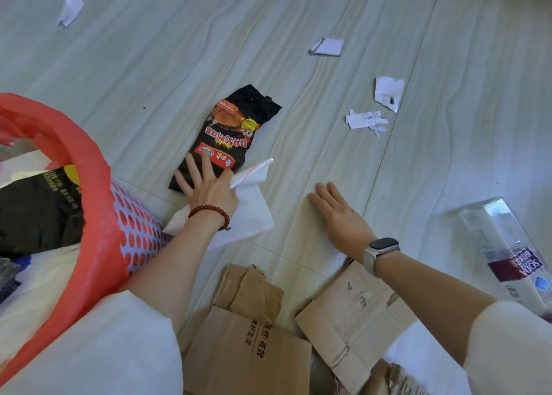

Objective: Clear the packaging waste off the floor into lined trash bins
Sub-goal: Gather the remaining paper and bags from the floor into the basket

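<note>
A black noodle wrapper lies on the pale floor. My left hand lies on its near end with fingers spread, while the thumb and palm hold a white paper bag. My right hand, fingers straight, hovers flat over bare floor to the right and holds nothing. At the left stands a perforated bin lined with a red bag; a black package and other waste show inside it.
Torn cardboard pieces lie near my knees. A clear plastic bottle wrapper sits at the right. White paper scraps are scattered farther out on the floor.
</note>
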`<state>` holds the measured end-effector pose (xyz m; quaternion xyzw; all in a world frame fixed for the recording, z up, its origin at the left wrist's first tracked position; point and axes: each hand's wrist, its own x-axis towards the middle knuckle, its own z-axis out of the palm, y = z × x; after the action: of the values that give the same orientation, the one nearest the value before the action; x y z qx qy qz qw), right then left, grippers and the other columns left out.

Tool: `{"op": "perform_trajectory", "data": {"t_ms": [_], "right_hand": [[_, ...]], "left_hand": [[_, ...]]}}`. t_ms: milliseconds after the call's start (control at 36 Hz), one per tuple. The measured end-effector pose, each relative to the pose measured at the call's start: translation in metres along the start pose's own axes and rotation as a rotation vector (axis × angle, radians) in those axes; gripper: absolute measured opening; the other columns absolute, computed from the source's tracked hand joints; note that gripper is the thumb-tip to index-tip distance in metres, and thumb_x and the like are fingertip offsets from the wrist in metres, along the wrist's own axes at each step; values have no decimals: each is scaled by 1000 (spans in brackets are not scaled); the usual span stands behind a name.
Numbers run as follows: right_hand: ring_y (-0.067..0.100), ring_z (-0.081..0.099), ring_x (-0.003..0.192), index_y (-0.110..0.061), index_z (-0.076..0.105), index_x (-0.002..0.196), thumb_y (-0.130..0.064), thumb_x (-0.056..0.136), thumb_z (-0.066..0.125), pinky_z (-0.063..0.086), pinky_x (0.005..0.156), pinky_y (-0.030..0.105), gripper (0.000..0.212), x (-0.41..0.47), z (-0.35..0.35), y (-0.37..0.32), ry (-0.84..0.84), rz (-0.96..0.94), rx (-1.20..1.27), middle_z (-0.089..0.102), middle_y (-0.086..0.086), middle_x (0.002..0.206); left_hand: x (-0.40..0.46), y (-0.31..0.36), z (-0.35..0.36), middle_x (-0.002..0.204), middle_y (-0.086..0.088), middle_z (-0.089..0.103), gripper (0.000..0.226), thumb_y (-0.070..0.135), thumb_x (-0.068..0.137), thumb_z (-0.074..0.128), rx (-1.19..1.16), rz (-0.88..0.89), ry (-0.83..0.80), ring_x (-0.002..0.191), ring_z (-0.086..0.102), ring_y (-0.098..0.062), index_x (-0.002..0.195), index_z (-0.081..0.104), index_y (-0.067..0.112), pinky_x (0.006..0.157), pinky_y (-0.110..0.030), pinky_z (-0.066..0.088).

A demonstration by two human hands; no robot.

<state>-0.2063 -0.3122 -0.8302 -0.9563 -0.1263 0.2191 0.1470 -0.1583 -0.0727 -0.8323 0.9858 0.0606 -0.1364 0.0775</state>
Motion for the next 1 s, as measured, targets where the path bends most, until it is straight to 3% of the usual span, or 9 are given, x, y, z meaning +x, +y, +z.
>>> {"op": "perform_trajectory", "data": {"t_ms": [83,139,194,306,417,556,667,750,1000], "right_hand": [[20,-11,144,-16,11,147,19,82,30,20,114,30,76,0,0,-1,-13,2,-2,-6,-2,157],[20,-11,144,-16,12,147,19,82,30,20,114,30,76,0,-1,-1,-16,2,5,-6,-2,157],[19,-10,144,-16,14,146,19,81,30,22,114,32,76,0,-2,-2,-23,9,17,-4,-2,157],[20,-2,145,-13,21,145,20,79,32,22,114,32,74,2,-11,-2,-52,30,65,3,0,157],[31,45,123,-6,45,130,16,82,32,40,98,34,54,7,-24,-3,146,155,417,47,16,130],[32,52,87,0,55,117,12,83,32,41,81,33,42,-3,-57,-15,550,57,483,48,13,89],[27,51,82,-6,53,120,-9,97,31,33,70,24,32,-9,-92,-27,484,157,535,57,11,86],[14,39,59,-18,56,85,-27,99,36,31,59,26,27,-14,-119,-35,379,205,771,44,-1,63],[10,36,52,-22,56,65,-44,96,37,27,55,24,42,-28,-198,-112,313,58,1203,41,-4,54]], "left_hand": [[8,-7,7,154,-15,9,31,18,94,44,-35,-58,-111,141,1,-39,125,45,20,113,-57,6],[5,-11,12,143,-22,34,33,11,90,53,36,-1,13,132,27,-43,122,49,13,107,-58,25],[1,-11,15,107,-25,59,30,-4,73,66,132,84,127,97,56,-44,100,59,4,82,-53,48],[-12,-5,8,65,-19,59,34,-13,52,71,202,162,286,56,56,-32,79,62,5,51,-34,47],[-34,9,6,80,-18,61,54,-11,61,62,126,266,172,71,59,-36,112,55,8,63,-41,44],[-56,34,-4,74,-10,63,66,-11,42,67,74,466,271,62,60,-31,104,57,8,53,-36,47],[-66,55,-41,76,-12,59,38,5,62,50,-97,574,382,62,59,-32,100,55,10,52,-34,47],[-71,68,-78,78,-12,57,43,10,65,31,-250,588,440,62,56,-30,105,45,16,53,-30,44],[-95,46,-201,102,-4,47,67,-1,84,41,-551,541,528,89,51,-24,135,32,41,68,-40,46]]}}
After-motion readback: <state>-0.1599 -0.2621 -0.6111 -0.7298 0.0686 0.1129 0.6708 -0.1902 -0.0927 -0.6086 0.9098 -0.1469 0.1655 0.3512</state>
